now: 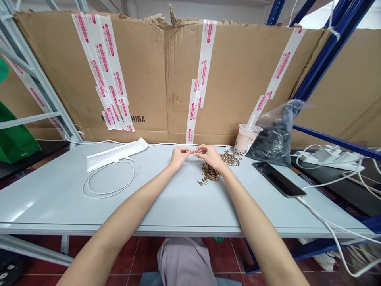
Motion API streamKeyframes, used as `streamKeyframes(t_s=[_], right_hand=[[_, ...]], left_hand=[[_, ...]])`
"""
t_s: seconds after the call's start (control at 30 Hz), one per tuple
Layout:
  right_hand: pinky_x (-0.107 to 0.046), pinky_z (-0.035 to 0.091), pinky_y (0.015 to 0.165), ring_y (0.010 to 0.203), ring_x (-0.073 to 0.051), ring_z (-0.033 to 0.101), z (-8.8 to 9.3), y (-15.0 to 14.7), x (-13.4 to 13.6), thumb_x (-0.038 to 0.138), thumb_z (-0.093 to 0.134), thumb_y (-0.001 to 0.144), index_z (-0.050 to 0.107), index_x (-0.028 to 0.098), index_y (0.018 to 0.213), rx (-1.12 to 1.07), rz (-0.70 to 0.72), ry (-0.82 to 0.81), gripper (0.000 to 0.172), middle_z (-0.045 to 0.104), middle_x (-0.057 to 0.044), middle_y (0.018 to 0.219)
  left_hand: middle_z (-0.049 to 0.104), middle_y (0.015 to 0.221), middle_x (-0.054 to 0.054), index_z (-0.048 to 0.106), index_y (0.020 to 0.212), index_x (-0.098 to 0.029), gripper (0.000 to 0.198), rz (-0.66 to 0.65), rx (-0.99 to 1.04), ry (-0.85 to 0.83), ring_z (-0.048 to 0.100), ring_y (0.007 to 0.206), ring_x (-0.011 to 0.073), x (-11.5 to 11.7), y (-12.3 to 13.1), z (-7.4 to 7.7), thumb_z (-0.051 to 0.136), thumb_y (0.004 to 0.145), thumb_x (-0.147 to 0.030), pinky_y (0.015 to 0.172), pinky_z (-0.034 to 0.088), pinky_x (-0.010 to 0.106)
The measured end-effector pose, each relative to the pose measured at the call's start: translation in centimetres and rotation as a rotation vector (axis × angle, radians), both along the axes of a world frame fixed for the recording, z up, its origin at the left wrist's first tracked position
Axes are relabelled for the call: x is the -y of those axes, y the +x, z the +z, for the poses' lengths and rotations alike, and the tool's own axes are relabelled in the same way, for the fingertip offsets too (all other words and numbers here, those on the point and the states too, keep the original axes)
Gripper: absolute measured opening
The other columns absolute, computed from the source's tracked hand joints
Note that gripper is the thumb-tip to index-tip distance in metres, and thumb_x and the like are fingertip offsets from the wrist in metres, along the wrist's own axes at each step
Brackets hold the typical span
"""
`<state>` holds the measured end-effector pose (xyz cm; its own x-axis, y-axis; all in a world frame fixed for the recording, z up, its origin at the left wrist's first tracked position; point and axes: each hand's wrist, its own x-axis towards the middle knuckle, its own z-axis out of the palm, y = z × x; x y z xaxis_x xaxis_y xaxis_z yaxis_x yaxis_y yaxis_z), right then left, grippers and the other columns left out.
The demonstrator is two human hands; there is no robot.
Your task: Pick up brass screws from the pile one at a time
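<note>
1. From where I stand, the left hand [179, 156] has thumb and forefinger pinched together, and the right hand [210, 155] meets it fingertip to fingertip.
2. Both pinches look closed on a small piece [193, 151] at the point where they meet, above the far half of the grey tabletop [166, 202]. It's too tiny for me to say what it is; I'd let one hand steady it while the other makes small turns.
3. A light pinch should serve best, I think, since something that small could spring away if squeezed hard.
4. The near heap of brass-coloured screws [210, 173] lies beside and partly below the right wrist, with a few strays at its near edge. Lifting that wrist a little would avoid scattering them.
5. The farther heap of small metal pieces [230, 158] sits just beyond the right hand, near the bubble tea cup [245, 139]. I'd reach there slowly, as a knock could spill the drink.
6. Over on the left, the coiled white cable [110, 193] lies well apart from the fingers, so the left forearm has room.
</note>
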<state>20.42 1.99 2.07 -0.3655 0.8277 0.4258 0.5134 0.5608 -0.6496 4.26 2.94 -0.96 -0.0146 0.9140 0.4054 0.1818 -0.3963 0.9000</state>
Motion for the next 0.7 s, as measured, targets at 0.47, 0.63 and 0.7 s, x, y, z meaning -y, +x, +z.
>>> streamKeyframes(t_s=[0.47,0.63,0.7], right_hand=[[-0.024,0.041,0.059,0.061,-0.011,0.054,0.21,-0.35,0.14,0.038,0.062,0.068,0.059,0.015,0.077,-0.139,-0.053,-0.02,0.025,0.063,-0.003,0.071],[-0.024,0.043,0.056,0.06,-0.011,0.054,0.05,-0.68,0.09,0.039,0.063,0.066,0.057,0.015,0.077,-0.256,-0.052,-0.092,0.027,0.062,-0.003,0.069],[-0.024,0.043,0.055,0.059,-0.011,0.054,-0.06,-0.77,0.04,0.038,0.064,0.065,0.057,0.015,0.078,-0.3,-0.036,-0.129,0.028,0.062,-0.003,0.068]], left_hand=[[0.07,0.073,0.008,0.07,0.071,-0.011,0.023,0.014,0.07,0.021,0.061,0.069,0.0173,0.05,0.03,0.07,0.066,0.065,-0.033,0.067,0.046,0.028],[0.07,0.075,0.007,0.07,0.072,-0.012,0.022,-0.021,0.103,0.047,0.061,0.07,0.0162,0.06,-0.04,0.22,0.067,0.064,-0.033,0.069,0.046,0.028],[0.07,0.075,0.007,0.069,0.072,-0.012,0.021,-0.039,0.112,0.058,0.061,0.07,0.0157,0.06,-0.08,0.24,0.068,0.064,-0.032,0.07,0.046,0.028]])
